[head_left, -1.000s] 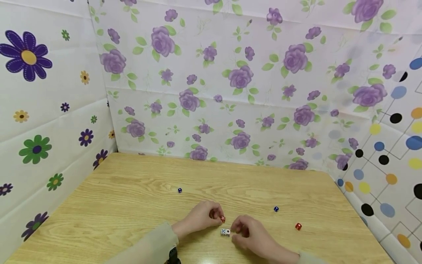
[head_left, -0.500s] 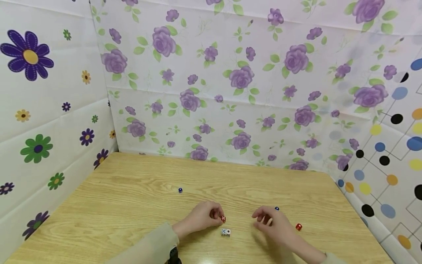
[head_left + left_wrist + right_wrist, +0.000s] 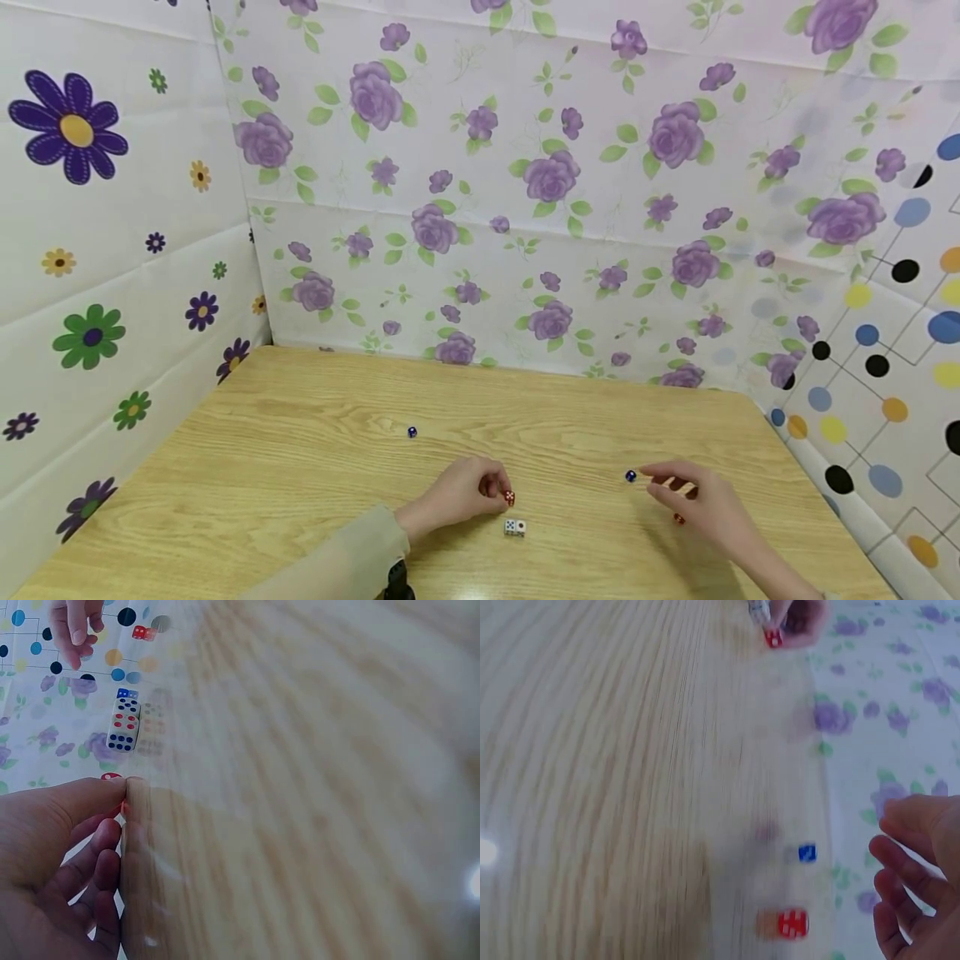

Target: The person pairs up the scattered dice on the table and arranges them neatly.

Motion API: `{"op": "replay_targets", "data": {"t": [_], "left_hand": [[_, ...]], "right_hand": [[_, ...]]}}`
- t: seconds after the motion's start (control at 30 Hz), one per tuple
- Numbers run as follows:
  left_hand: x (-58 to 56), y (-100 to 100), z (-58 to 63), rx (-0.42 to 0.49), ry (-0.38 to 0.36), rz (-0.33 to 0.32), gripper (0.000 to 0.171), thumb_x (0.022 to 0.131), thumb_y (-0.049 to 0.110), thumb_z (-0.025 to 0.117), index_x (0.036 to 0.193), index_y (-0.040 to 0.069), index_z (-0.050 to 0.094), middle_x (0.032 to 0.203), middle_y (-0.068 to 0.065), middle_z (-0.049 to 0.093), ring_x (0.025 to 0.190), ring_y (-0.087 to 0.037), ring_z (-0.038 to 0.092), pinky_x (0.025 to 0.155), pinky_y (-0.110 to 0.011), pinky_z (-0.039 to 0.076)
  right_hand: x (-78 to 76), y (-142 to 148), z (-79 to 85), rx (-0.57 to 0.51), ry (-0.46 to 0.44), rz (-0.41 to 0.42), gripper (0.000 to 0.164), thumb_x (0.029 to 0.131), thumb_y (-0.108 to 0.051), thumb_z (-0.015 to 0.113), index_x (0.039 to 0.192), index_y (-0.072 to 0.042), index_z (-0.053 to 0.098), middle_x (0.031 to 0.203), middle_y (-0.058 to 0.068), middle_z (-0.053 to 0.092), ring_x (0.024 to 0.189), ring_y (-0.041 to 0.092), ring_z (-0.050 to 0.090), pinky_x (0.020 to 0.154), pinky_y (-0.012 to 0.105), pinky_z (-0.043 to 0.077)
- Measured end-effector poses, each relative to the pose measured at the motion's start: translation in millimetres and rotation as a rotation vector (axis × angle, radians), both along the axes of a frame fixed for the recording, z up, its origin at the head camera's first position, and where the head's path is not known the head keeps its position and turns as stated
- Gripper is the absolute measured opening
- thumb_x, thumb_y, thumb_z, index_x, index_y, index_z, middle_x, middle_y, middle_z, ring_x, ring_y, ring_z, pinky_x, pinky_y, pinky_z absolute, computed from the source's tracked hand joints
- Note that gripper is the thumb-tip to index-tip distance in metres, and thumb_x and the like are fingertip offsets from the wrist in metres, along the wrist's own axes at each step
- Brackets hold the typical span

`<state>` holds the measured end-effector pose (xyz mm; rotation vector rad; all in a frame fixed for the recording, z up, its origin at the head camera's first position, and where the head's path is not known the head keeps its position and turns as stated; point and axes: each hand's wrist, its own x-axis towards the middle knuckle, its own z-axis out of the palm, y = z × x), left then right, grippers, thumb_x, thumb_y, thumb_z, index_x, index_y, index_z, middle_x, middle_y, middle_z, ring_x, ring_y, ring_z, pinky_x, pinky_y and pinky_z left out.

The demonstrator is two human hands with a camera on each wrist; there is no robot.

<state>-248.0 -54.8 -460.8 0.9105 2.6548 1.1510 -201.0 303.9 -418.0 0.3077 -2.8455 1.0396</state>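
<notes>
My left hand [image 3: 463,492] pinches a red die [image 3: 510,497] between thumb and fingertips, low over the wooden table. In the left wrist view the thumb hides most of that die. Just in front of it, two white dice [image 3: 515,527] stand against each other. My right hand [image 3: 701,500] is held above the table at the right, thumb and fingers apart and nothing between them. Its fingertips are right beside a blue die [image 3: 631,476]. A second red die [image 3: 678,518] lies under this hand, partly covered by it in the head view but showing fully in the right wrist view.
Farther back on the table [image 3: 315,392], left of centre, lies another blue die [image 3: 412,432]. Flowered cloth [image 3: 480,183] hangs behind the table, with more patterned cloth at both sides. A dark band [image 3: 398,579] is at my left wrist.
My right hand has moved away from the white dice, to the right, ending beside the blue die and over the red one. The left hand keeps its pinch on the red die.
</notes>
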Motion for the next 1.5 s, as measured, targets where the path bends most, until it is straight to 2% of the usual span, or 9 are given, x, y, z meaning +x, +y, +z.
{"op": "replay_targets", "data": {"t": [0.13, 0.3, 0.57, 0.7, 1.1, 1.3, 1.5], "left_hand": [[0.2, 0.2, 0.2, 0.003, -0.005, -0.001, 0.008, 0.085, 0.014, 0.077, 0.088, 0.014, 0.07, 0.071, 0.01, 0.057, 0.061, 0.001, 0.045, 0.061, -0.016, 0.039], [1.1, 0.2, 1.0, 0.006, -0.005, -0.002, 0.007, 0.085, 0.014, 0.077, 0.088, 0.014, 0.07, 0.07, 0.009, 0.057, 0.06, 0.001, 0.045, 0.061, -0.016, 0.039], [1.6, 0.3, 0.7, 0.009, 0.002, 0.006, 0.008, 0.084, 0.015, 0.078, 0.088, 0.013, 0.07, 0.07, 0.01, 0.057, 0.061, 0.002, 0.045, 0.061, -0.016, 0.038], [1.7, 0.3, 1.5, 0.016, -0.005, 0.005, 0.008, 0.084, 0.014, 0.077, 0.088, 0.013, 0.07, 0.07, 0.009, 0.057, 0.06, 0.001, 0.045, 0.061, -0.016, 0.039], [3.1, 0.7, 1.1, 0.031, -0.021, 0.0, 0.008, 0.084, 0.013, 0.078, 0.087, 0.013, 0.07, 0.071, 0.008, 0.058, 0.06, 0.001, 0.046, 0.06, -0.016, 0.04], [2.7, 1.2, 0.1, 0.031, -0.011, 0.003, 0.008, 0.084, 0.013, 0.078, 0.087, 0.014, 0.07, 0.07, 0.008, 0.058, 0.06, 0.001, 0.046, 0.06, -0.016, 0.039], [3.2, 0.5, 0.0, 0.027, -0.014, 0.009, 0.008, 0.084, 0.013, 0.078, 0.088, 0.014, 0.071, 0.071, 0.008, 0.058, 0.06, 0.002, 0.045, 0.059, -0.016, 0.039]], "right_hand": [[-3.3, 21.7, -7.4, 0.067, 0.034, 0.017, 0.027, 0.094, -0.029, 0.067, 0.119, -0.02, 0.071, 0.103, 0.001, 0.072, 0.074, -0.001, 0.06, 0.063, 0.022, 0.049], [-8.6, 48.9, -21.1, 0.116, 0.058, 0.101, 0.025, 0.095, -0.031, 0.066, 0.117, -0.023, 0.072, 0.112, -0.004, 0.071, 0.087, -0.006, 0.055, 0.067, 0.021, 0.046], [-14.6, 79.3, -34.7, -0.039, 0.059, 0.408, 0.024, 0.097, -0.01, 0.062, 0.119, -0.009, 0.069, 0.111, 0.008, 0.07, 0.09, 0.004, 0.063, 0.066, 0.024, 0.052], [-16.7, 84.7, -39.7, -0.054, 0.034, 0.442, 0.026, 0.095, -0.011, 0.064, 0.12, -0.008, 0.069, 0.107, 0.005, 0.07, 0.087, 0.006, 0.063, 0.067, 0.024, 0.052], [-19.0, 87.7, -46.6, -0.024, -0.031, 0.37, 0.022, 0.094, -0.019, 0.067, 0.115, -0.015, 0.072, 0.099, -0.006, 0.068, 0.08, 0.002, 0.057, 0.063, 0.023, 0.047], [-17.5, 81.0, -47.7, -0.002, -0.03, 0.254, 0.019, 0.092, -0.025, 0.07, 0.108, -0.016, 0.073, 0.096, -0.006, 0.068, 0.078, -0.001, 0.056, 0.064, 0.021, 0.046], [-18.3, 68.8, -48.9, -0.017, -0.072, 0.147, 0.02, 0.091, -0.028, 0.071, 0.106, -0.016, 0.073, 0.089, -0.005, 0.069, 0.073, -0.001, 0.056, 0.063, 0.021, 0.045]]}}
